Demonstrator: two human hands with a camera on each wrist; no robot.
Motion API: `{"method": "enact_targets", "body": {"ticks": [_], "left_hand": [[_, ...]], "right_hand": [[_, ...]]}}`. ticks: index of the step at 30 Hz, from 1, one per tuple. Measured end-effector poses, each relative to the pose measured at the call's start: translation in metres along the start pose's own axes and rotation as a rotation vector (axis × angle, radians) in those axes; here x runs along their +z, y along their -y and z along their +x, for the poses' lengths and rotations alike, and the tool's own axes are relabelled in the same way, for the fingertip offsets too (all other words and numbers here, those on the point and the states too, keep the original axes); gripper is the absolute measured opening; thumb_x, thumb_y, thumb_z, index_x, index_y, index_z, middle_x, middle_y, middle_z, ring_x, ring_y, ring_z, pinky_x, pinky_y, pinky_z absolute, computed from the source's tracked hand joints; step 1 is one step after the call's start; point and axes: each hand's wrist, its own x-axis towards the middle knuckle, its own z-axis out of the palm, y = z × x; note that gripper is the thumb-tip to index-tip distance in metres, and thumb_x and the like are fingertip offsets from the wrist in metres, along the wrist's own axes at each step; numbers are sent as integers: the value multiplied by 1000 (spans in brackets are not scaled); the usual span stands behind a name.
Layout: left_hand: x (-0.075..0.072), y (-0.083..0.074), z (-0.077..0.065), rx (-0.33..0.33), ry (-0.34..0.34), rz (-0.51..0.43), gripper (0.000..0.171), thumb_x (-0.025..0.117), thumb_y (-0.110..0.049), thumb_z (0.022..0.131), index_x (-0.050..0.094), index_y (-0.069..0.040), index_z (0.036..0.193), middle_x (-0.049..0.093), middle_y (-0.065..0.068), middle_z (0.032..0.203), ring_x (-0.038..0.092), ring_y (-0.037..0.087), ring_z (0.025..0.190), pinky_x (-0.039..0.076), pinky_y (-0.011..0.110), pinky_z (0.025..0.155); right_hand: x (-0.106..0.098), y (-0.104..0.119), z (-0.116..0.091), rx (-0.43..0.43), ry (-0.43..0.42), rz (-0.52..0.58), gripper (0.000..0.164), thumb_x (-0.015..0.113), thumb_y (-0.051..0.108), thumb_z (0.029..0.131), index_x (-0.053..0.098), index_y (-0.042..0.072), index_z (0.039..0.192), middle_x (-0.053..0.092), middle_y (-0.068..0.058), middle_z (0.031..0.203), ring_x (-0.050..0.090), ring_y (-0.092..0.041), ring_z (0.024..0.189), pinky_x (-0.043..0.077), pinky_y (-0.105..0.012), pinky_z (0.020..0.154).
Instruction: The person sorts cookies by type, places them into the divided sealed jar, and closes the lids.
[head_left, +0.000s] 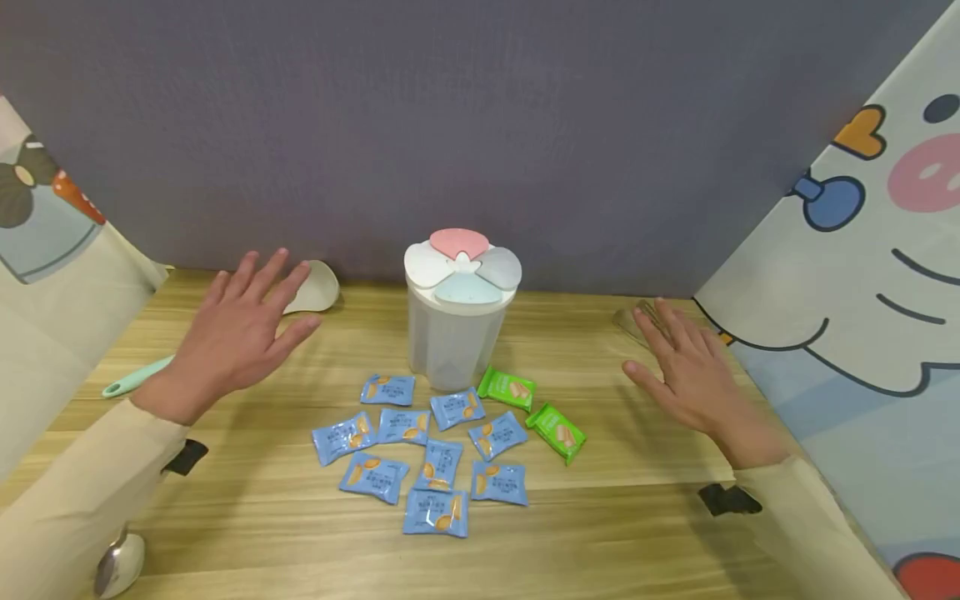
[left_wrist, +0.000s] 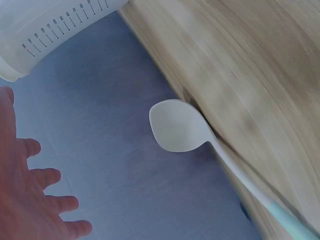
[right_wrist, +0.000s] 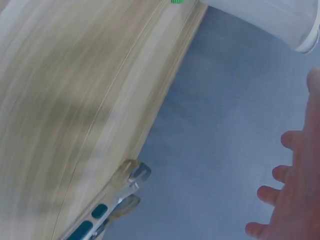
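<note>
- Left hand (head_left: 243, 333): grip relaxed around nothing, fingers straight and spread, back of the hand toward the head camera
- White ladle (head_left: 318, 288): nearest to that hand, lying at the left of the wooden surface (head_left: 585, 533); its mint-green handle passes behind the hand, while the left wrist view shows fingers and bowl apart
- Right hand (head_left: 686, 371): grip likewise loose and unfilled, fingers extended, thumb stretched away from them
- Tongs (right_wrist: 100, 210): at the far right of the surface, teal insets on the arm, partly hidden by the right fingertips in the head view
- Lidded container (head_left: 459, 346): upright between the hands, near the back edge, its petals pink, white, grey and pale blue
- Nine blue packets (head_left: 403, 426): scattered in front of the container
- Two green packets (head_left: 556, 433): to their right, one just beside the container's base
- Metal spoon (head_left: 122, 567): near left corner, partly covered by a sleeve (head_left: 82, 500)
- Grey panel (head_left: 480, 125): behind the surface
</note>
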Motion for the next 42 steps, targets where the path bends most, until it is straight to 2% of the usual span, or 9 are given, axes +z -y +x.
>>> {"method": "enact_targets", "body": {"ticks": [3, 8, 13, 21, 24, 30, 36, 42], "left_hand": [[4, -1, 6, 38, -27, -30, 63, 42, -46, 99, 27, -12, 150, 18, 18, 154, 12, 44, 138, 12, 62, 106], [12, 0, 23, 178, -104, -116, 58, 47, -39, 99, 35, -7, 146, 27, 20, 150, 25, 44, 134, 19, 54, 108], [17, -8, 43, 273, -139, -192, 55, 49, -36, 99, 38, -7, 144, 29, 17, 150, 28, 41, 133, 21, 53, 108], [22, -28, 63, 340, -133, -235, 56, 49, -38, 99, 35, -12, 147, 26, 12, 152, 28, 36, 135, 25, 56, 105], [23, -36, 69, 381, -170, -246, 57, 50, -41, 98, 36, -14, 146, 28, 12, 151, 31, 36, 133, 27, 56, 103], [28, -55, 82, 507, -277, -254, 61, 35, -55, 98, 46, -13, 140, 36, 14, 147, 34, 33, 133, 28, 54, 104], [33, -61, 88, 528, -287, -305, 60, 34, -53, 99, 51, -10, 136, 39, 14, 145, 36, 33, 132, 28, 52, 105], [35, -59, 89, 500, -236, -367, 54, 40, -48, 100, 49, -11, 138, 32, 7, 150, 37, 28, 132, 36, 47, 100]], "right_hand": [[4, 3, 6, -41, -61, 33, 64, 44, 46, 98, 31, 8, 148, 24, -21, 150, 30, -47, 129, 26, -65, 97], [9, 7, 19, -122, -139, 72, 57, 48, 43, 98, 43, 3, 139, 40, -24, 140, 41, -44, 122, 34, -61, 94], [11, 16, 37, -190, -164, 88, 61, 41, 48, 99, 44, 2, 139, 42, -21, 140, 43, -42, 122, 35, -59, 95], [12, 39, 71, -293, -191, 154, 64, 32, 54, 99, 42, 7, 142, 41, -17, 142, 43, -39, 123, 35, -59, 96], [10, 49, 84, -333, -210, 183, 64, 32, 54, 99, 41, 7, 142, 40, -15, 144, 42, -37, 125, 32, -59, 99], [7, 68, 109, -470, -313, 218, 61, 44, 49, 97, 44, 7, 141, 41, -14, 144, 39, -30, 129, 31, -52, 104], [8, 82, 123, -584, -367, 263, 54, 47, 46, 97, 53, 6, 134, 46, -14, 140, 40, -30, 129, 32, -51, 103], [11, 88, 127, -621, -380, 317, 42, 53, 36, 97, 61, 8, 126, 49, -15, 137, 42, -31, 128, 30, -49, 105]]}}
